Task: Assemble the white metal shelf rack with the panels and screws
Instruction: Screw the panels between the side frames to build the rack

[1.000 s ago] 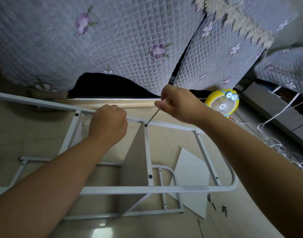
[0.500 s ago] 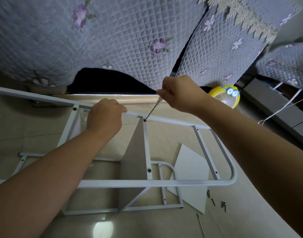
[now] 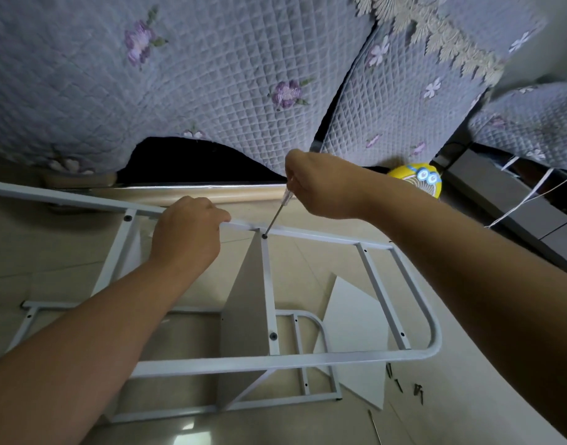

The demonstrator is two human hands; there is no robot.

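The white metal rack frame [image 3: 308,359] lies on its side on the tiled floor. A white shelf panel [image 3: 243,319] stands upright between its two side frames. My left hand [image 3: 187,232] grips the far top rail. My right hand [image 3: 320,184] holds a screwdriver [image 3: 277,213] whose tip sits on a dark screw [image 3: 265,236] at the top of the panel's crossbar. Another screw [image 3: 272,335] shows lower on the same bar. A loose white panel [image 3: 356,335] lies flat on the floor under the frame's right end.
Several loose dark screws [image 3: 404,385] lie on the floor at the lower right. A thin metal rod [image 3: 373,425] lies near the bottom edge. A sofa with a quilted grey cover [image 3: 211,75] fills the top. A yellow fan [image 3: 417,181] stands behind my right wrist.
My right hand has turned on the screwdriver while its tip stays on the screw. My view has drifted slightly. My left hand keeps its grip on the rail.
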